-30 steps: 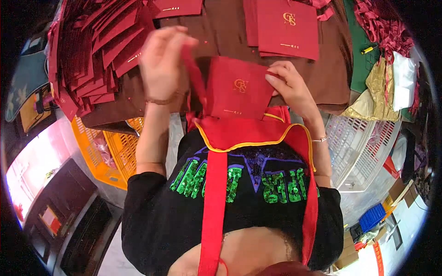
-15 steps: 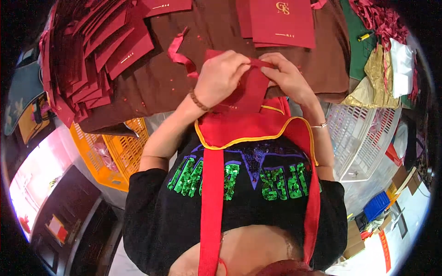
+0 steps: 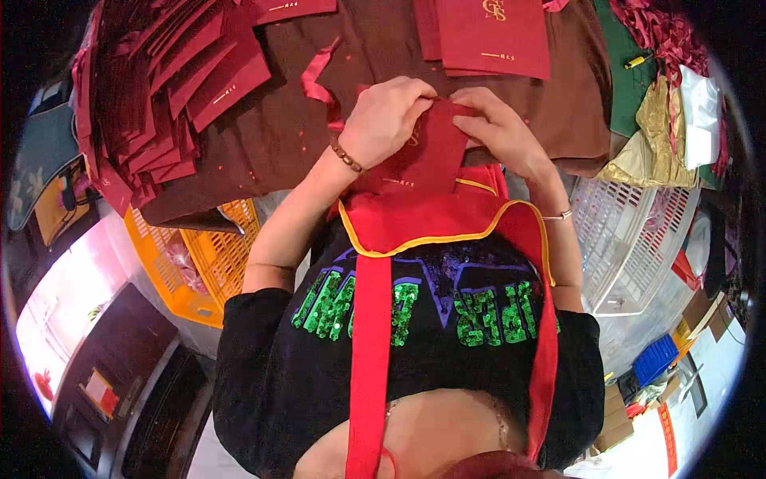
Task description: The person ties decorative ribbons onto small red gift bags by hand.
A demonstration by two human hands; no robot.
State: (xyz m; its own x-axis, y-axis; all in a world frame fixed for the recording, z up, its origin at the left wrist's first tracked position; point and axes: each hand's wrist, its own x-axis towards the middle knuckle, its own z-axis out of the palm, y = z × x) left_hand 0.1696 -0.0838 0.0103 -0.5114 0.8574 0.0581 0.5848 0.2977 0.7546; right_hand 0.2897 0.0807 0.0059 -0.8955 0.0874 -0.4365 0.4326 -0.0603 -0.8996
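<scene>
A flat dark red paper bag [image 3: 423, 156] with gold print stands tilted in front of me at the table's near edge. My left hand [image 3: 384, 124], fingers pinched, has hold of its upper edge near the middle. At the top right corner, my right hand [image 3: 499, 132] pinches the same edge between thumb and fingers. Exactly what lies between the fingertips is hidden. A loose curled red ribbon [image 3: 321, 86] lies on the brown cloth just beyond my left hand.
Many similar red bags [image 3: 152, 104] lie fanned in a heap at the left; another stack [image 3: 495, 44] sits at the far right. The brown cloth [image 3: 271, 120] carries red scraps. Below the table stand a yellow crate [image 3: 179, 271] and a white crate [image 3: 630, 255]. Red ribbons [image 3: 662, 36] are piled far right.
The bag's top edge, folded over half a second ago, now stands up with more gold print showing. Both hands still pinch it; the left wrist has turned slightly.
</scene>
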